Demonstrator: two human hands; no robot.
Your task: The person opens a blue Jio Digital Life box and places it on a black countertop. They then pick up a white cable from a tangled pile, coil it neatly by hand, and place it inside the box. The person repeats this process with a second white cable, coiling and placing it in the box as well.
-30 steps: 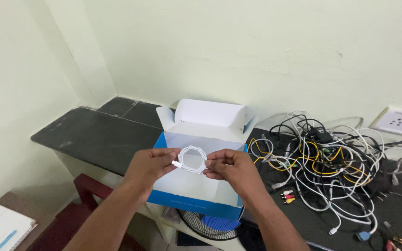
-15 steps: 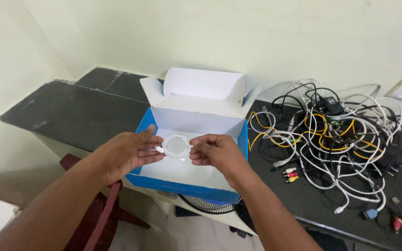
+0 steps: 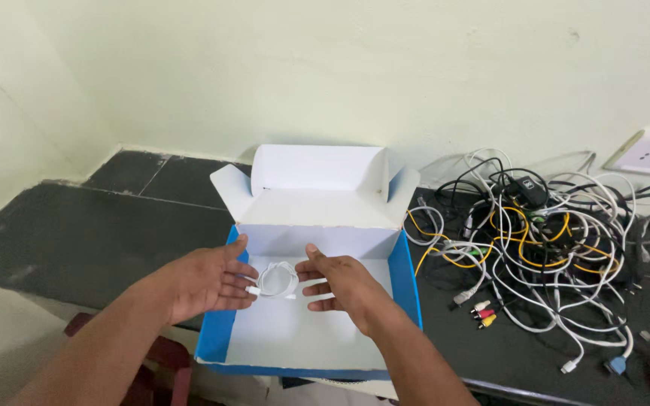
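Head view | left hand, right hand fingers spread, flanking coiled white cable | box

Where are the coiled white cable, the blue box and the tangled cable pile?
coiled white cable [image 3: 277,280]: head view, on the loop between the hands.
blue box [image 3: 409,274]: head view, on its right blue wall.
tangled cable pile [image 3: 542,229]: head view, on the middle of the tangle, right of the box.

White coiled cable in a blue, white-lined box.
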